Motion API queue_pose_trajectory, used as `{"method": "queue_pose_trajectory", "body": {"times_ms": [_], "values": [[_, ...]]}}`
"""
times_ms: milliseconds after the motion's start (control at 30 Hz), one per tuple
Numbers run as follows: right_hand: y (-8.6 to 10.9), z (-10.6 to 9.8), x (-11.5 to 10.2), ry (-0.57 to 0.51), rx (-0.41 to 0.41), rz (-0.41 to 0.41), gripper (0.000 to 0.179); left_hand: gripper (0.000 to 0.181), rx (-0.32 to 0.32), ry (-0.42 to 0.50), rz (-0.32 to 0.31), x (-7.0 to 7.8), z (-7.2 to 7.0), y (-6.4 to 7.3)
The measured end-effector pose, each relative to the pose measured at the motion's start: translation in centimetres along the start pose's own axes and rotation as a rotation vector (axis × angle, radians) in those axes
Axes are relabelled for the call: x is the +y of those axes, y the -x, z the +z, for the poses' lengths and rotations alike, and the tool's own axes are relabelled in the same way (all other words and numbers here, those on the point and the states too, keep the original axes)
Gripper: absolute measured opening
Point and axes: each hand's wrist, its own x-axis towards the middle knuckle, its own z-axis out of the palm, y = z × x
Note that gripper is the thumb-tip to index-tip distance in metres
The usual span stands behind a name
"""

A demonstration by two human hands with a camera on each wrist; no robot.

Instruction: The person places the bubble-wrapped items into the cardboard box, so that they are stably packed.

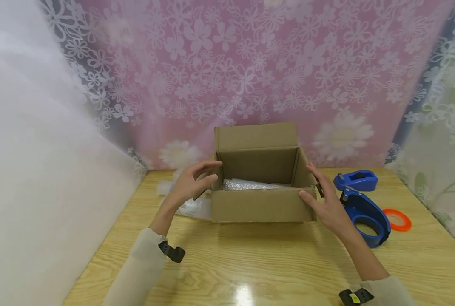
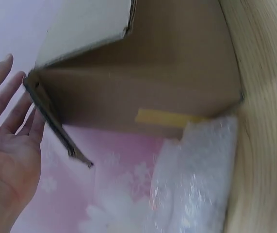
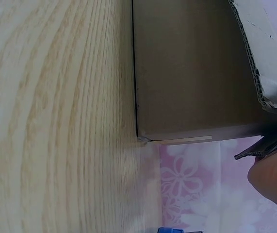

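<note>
An open cardboard box (image 1: 259,166) stands in the middle of the table with its flaps folded outward. Inside it lies something in bubble wrap (image 1: 243,185). My left hand (image 1: 189,182) is spread beside the box's left rim, fingers loosely bent; the left wrist view shows its palm bare, next to the side flap (image 2: 56,124). At the box's right front corner, the thumb of my right hand (image 1: 328,208) touches the front flap (image 1: 263,206), its fingers extended along the right side.
Left of the box lies more bubble wrap (image 1: 197,208). To the right are a small blue tape dispenser (image 1: 359,180), a larger blue tape cutter (image 1: 371,216) and an orange ring (image 1: 403,223). A flowered curtain (image 1: 243,76) hangs behind the wooden table (image 1: 220,263).
</note>
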Motion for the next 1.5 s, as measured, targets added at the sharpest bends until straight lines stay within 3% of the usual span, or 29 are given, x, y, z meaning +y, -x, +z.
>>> {"method": "queue_pose_trajectory", "body": {"times_ms": [233, 367, 700, 1100, 1267, 1500], "values": [[0.1, -0.1, 0.2, 0.004, 0.0, 0.007, 0.074, 0.046, 0.005, 0.019, -0.041, -1.0, -1.9, 2.1], [0.0, -0.1, 0.3, 0.003, -0.001, 0.01, 0.074, 0.045, 0.015, -0.011, -0.1, -1.9, -2.8, 3.5], [0.0, 0.0, 0.5, -0.003, -0.001, 0.018, 0.073, 0.047, 0.015, -0.106, -0.217, -5.4, -4.5, 6.2], [-0.2, 0.2, 0.4, 0.003, -0.001, 0.015, 0.073, 0.05, -0.013, -0.228, -0.34, -8.6, -6.6, 8.1], [-0.2, 0.2, 0.3, 0.006, -0.003, 0.012, 0.073, 0.053, -0.032, -0.304, -0.346, -9.8, -6.7, 8.5], [-0.2, 0.1, 0.3, 0.011, -0.006, 0.015, 0.074, 0.059, -0.089, -0.368, -0.294, -11.0, -6.3, 9.1]]}}
